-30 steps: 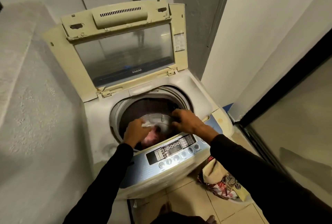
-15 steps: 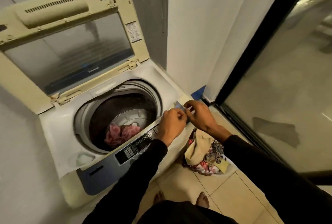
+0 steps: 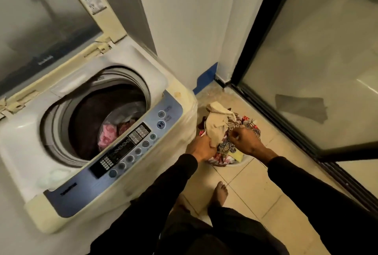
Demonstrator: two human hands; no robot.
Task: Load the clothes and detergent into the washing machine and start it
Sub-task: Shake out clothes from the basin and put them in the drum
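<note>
Both hands reach into the laundry pile (image 3: 233, 148) on the floor beside the washing machine (image 3: 143, 66): left hand (image 3: 201, 148) clamped on a cream cloth (image 3: 216, 125), right hand (image 3: 246, 142) pinching patterned fabric. Pink clothes (image 3: 107, 135) lie in the open drum.

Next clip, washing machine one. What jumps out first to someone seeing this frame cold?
The open top-loading washing machine fills the left half, lid raised, with a pink garment at the bottom of the drum. To its right, on the tiled floor, sits a pile of clothes. The left hand grips a cream cloth from it, and the right hand reaches into the patterned pieces.
</note>
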